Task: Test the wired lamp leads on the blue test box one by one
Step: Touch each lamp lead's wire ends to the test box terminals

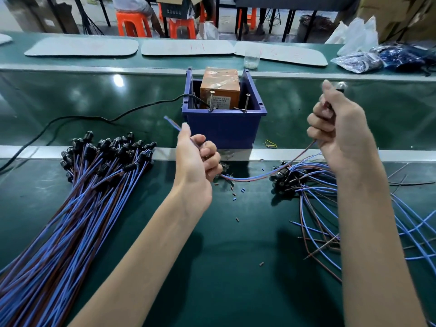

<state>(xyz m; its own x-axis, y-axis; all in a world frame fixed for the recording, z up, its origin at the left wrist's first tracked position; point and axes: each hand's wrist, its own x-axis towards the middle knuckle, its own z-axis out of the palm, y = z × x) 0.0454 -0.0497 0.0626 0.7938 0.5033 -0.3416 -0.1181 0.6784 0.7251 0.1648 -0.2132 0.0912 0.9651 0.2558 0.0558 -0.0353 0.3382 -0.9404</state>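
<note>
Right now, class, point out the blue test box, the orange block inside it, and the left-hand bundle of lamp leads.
blue test box (224, 131): head view, its front wall.
orange block (224, 93): head view, its front face.
bundle of lamp leads (94, 192): head view, midway along the wires.

A blue-brown lamp lead (250, 178) hangs sagging before the open blue test box (224, 128).

Green workbench (70, 102) glossy, light glare on it. Behind it: orange stools (133, 23), black table legs (289, 24), cardboard boxes (401, 13).
</note>
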